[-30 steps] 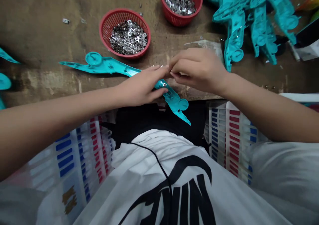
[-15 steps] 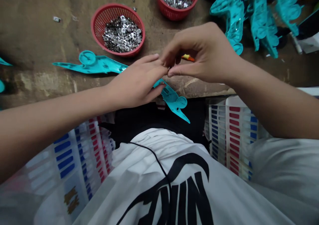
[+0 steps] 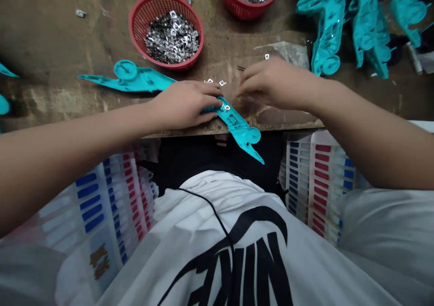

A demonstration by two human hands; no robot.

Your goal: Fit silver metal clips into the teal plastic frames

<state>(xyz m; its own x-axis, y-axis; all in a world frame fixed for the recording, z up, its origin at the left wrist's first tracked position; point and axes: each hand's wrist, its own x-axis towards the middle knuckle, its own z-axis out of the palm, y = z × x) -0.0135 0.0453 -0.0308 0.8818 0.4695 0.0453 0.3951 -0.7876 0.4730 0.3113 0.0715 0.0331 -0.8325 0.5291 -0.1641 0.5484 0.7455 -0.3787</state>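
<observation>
Since the earlier frame, the right hand (image 3: 274, 83) has been pulled back from the left hand (image 3: 183, 105), so a small gap is now seen between them. The long teal plastic piece (image 3: 237, 125) is held down by the left hand, and the left fingers are closed over its middle. It is laid across the edge of the wooden bench (image 3: 68, 39), and one end, with a round disc and a thin tip, is left sticking out past the edge. A small metal ring (image 3: 227, 108) is seen on the teal piece, just beside the left fingertips. The right fingers (image 3: 246, 82) are bent and bunched over the bench, near the teal piece, but it cannot be told if anything tiny is pinched by them. Two tiny metal bits (image 3: 216, 82) are lying on the bench just past the left hand. Behind them, a red basket (image 3: 134, 28) is filled with many metal bits, and a second red basket (image 3: 247, 12) is set at the top of the view. A heap of teal pieces (image 3: 366, 25) is piled at the upper right. Below the bench, striped white packs (image 3: 315, 184) are stacked beside a white shirt (image 3: 217, 233).
</observation>
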